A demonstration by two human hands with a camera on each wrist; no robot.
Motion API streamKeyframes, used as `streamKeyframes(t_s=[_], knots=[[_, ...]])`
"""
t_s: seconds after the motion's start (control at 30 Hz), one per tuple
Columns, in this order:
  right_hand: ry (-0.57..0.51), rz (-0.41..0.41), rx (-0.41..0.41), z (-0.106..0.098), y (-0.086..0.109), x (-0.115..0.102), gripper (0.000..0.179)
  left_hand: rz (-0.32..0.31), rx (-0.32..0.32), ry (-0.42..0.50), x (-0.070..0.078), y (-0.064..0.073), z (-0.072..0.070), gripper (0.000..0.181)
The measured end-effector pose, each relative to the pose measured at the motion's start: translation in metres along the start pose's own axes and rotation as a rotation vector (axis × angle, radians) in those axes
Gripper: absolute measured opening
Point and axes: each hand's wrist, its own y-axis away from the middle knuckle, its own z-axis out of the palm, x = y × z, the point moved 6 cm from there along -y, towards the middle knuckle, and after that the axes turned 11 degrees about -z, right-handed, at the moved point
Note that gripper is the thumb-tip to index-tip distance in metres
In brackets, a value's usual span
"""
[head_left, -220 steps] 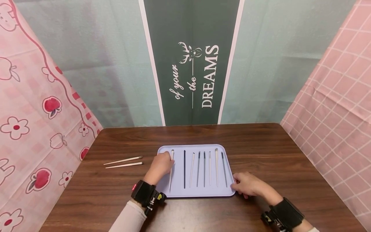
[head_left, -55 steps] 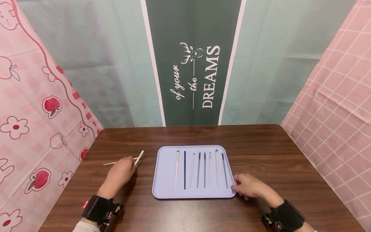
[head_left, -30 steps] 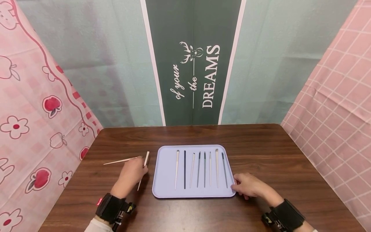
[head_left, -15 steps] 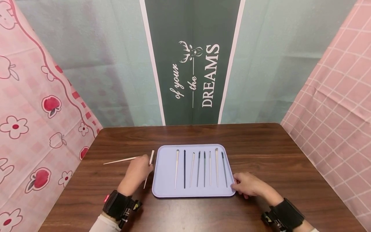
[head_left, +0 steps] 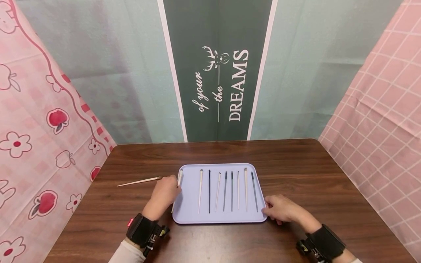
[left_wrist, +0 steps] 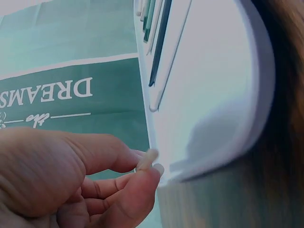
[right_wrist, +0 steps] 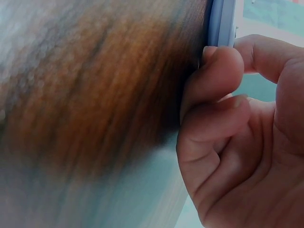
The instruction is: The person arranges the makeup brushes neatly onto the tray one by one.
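My left hand [head_left: 164,190] pinches a pale makeup brush [head_left: 179,178] between thumb and fingers. The brush stands over the left edge of the lavender tray [head_left: 188,204]; whether it touches the tray, I cannot tell. In the left wrist view only a short pale end of the brush [left_wrist: 148,159] shows at the fingertips. At the tray's front right corner my right hand [head_left: 283,209] grips the rim. The right wrist view has the thumb and curled fingers at the tray's edge [right_wrist: 222,23]. Several brushes lie side by side on the tray, including a black brush [head_left: 209,191] and a pale brush [head_left: 200,193].
Another pale brush [head_left: 139,181] lies on the brown wooden table [head_left: 227,243], left of the tray. Its bristle end is close to my left hand. A green curtain [head_left: 210,131] hangs behind the table, with pink cloths at both sides.
My left hand put down one brush on the tray, then took a pale brush from the table and carried it right to the tray's left edge. The right hand stayed at the tray corner.
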Motion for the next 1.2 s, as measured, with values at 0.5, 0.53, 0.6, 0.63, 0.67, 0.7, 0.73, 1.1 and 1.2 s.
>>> streamKeyframes(t_s=[0.5,0.53,0.6,0.63,0.67,0.7,0.73,1.1,1.2], knots=[[-0.004,-0.013,0.003,0.001,0.0,0.001,0.022,-0.012,0.003,0.034,0.023,0.002,0.012,0.02],[-0.004,-0.012,0.003,0.001,0.0,0.001,0.022,-0.012,0.006,0.035,0.024,0.002,0.012,0.02],[-0.005,-0.011,0.004,0.001,0.0,0.001,0.022,-0.009,0.012,0.044,0.025,0.002,0.013,0.02],[-0.005,-0.011,0.004,0.001,0.0,0.0,0.022,-0.011,0.012,0.043,0.026,0.002,0.014,0.02],[-0.005,-0.012,0.003,0.0,0.0,0.0,0.022,-0.01,0.015,0.04,0.027,0.002,0.014,0.02],[-0.005,-0.013,0.003,0.0,0.0,0.0,0.022,-0.011,0.014,0.04,0.028,0.001,0.014,0.02],[-0.004,-0.015,0.003,0.0,0.0,-0.001,0.022,-0.01,0.017,0.036,0.029,0.001,0.015,0.02],[0.0,-0.021,0.013,0.0,0.001,-0.001,0.022,-0.005,0.017,-0.028,0.034,-0.004,0.024,0.02],[-0.004,-0.017,0.016,0.0,0.001,-0.001,0.022,0.001,0.017,-0.038,0.035,-0.004,0.027,0.021]])
